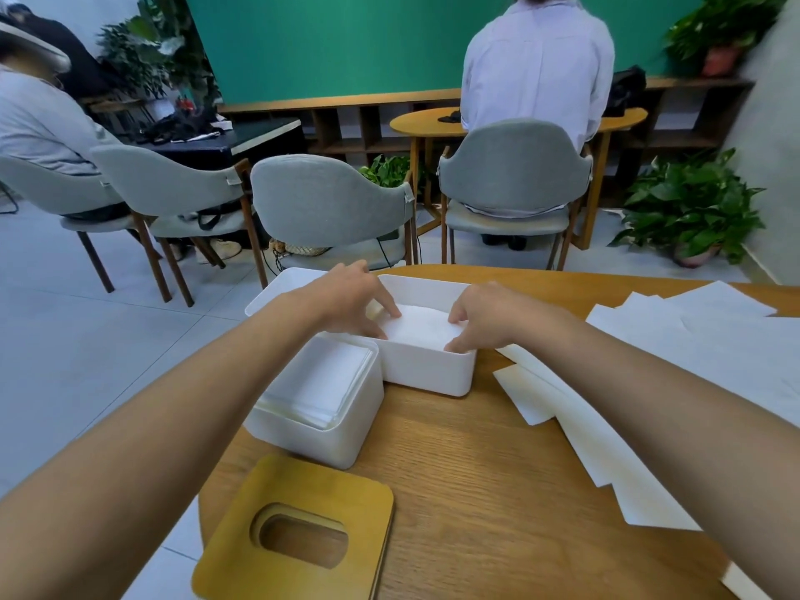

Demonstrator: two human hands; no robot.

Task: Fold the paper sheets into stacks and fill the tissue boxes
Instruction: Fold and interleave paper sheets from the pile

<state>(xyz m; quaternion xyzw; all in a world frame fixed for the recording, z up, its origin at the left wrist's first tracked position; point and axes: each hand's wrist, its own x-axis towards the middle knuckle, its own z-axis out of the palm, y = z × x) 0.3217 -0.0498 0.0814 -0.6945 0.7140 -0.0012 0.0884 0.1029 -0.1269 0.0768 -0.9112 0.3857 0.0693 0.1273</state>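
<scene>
Both of my hands reach into a white tissue box (426, 370) at the far middle of the wooden table. My left hand (350, 298) presses its fingertips on the left end of a folded paper stack (417, 329) inside that box. At the stack's right end, the fingertips of my right hand (485, 316) press down as well. A second white box (303, 435) stands nearer on the left and holds a folded stack (320, 383). Behind my left hand a third white box (281, 288) sits at the table's edge. Loose paper sheets (714, 352) lie spread on the right.
A stack of wooden lids with an oval slot (303, 534) lies at the near left edge of the table (476, 469). Folded paper strips (575, 422) lie under my right forearm. Grey chairs (329, 205) and seated persons are beyond the table.
</scene>
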